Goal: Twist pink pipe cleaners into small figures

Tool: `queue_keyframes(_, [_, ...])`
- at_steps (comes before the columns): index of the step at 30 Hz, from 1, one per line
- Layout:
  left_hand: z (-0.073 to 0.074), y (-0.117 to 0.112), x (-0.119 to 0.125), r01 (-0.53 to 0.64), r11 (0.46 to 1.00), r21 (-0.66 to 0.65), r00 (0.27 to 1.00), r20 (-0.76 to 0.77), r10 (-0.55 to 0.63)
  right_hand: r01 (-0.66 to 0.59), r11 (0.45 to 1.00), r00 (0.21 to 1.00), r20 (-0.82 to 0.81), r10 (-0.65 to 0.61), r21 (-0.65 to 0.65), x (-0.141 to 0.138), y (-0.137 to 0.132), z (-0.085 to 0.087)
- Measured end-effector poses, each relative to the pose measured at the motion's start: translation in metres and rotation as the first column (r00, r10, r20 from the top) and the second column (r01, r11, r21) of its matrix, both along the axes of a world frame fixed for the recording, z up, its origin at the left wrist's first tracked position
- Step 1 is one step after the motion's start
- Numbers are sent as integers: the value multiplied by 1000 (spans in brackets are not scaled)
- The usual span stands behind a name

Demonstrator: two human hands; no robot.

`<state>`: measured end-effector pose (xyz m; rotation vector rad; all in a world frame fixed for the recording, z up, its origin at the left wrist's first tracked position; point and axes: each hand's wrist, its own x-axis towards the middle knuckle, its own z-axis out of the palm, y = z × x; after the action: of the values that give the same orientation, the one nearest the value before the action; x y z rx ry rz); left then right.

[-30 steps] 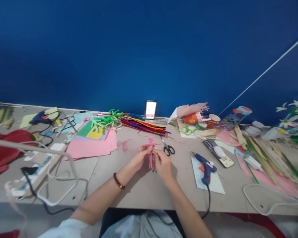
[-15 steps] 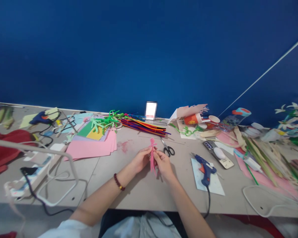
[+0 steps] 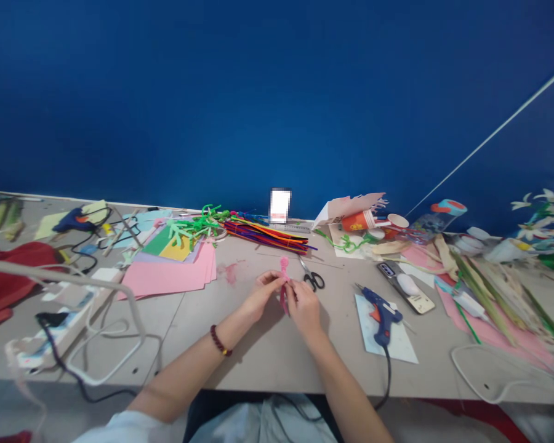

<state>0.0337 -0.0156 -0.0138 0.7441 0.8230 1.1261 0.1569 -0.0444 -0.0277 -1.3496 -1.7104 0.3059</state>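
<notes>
Head camera looks down on a small pink pipe-cleaner figure [image 3: 284,271], held upright above the middle of the worktop [image 3: 258,363] with its round head sticking up. Both hands are closed on it: the left hand [image 3: 263,296] pinches it from one side and the right hand [image 3: 303,309] from the other, fingers curled in, though the exact grip is too small and blurred to make out. A dark red bead bracelet [image 3: 220,340] circles the left wrist. Just beyond the right hand lie black-handled scissors [image 3: 311,279], and further right a blue hot glue gun [image 3: 381,314] rests on a white card [image 3: 373,338], its black cord running off the worktop edge. Beyond the left hand is a stack of pink and coloured paper sheets [image 3: 170,277], topped by bright green pipe-cleaner shapes [image 3: 189,229]. A bundle of multicoloured pipe cleaners [image 3: 270,238] lies behind the figure, near a red paper cup [image 3: 356,221] on its side. A second glue gun [image 3: 74,219] sits at the far left, before a deep blue wall [image 3: 277,92].
</notes>
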Motion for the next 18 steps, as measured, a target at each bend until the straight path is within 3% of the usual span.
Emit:
queue_keyframes(5, [6, 1, -3, -31, 997, 74, 998, -47, 34, -83, 997, 996, -34, 83, -6, 0, 0, 2])
queue_keyframes(9, [5, 3, -5, -21, 997, 71, 1000, -22, 22, -135, 981, 960, -265, 95, -139, -2, -1, 4])
queue_keyframes(14, [4, 2, -4, 53, 999, 11, 998, 38, -53, -249, 922, 792, -610, 18, -296, -6, 2, 4])
queue_keyframes(18, [3, 2, -3, 108, 994, -21, 986, 129, -104, -391, 843, 647, -762, -34, -369, -9, 4, 5])
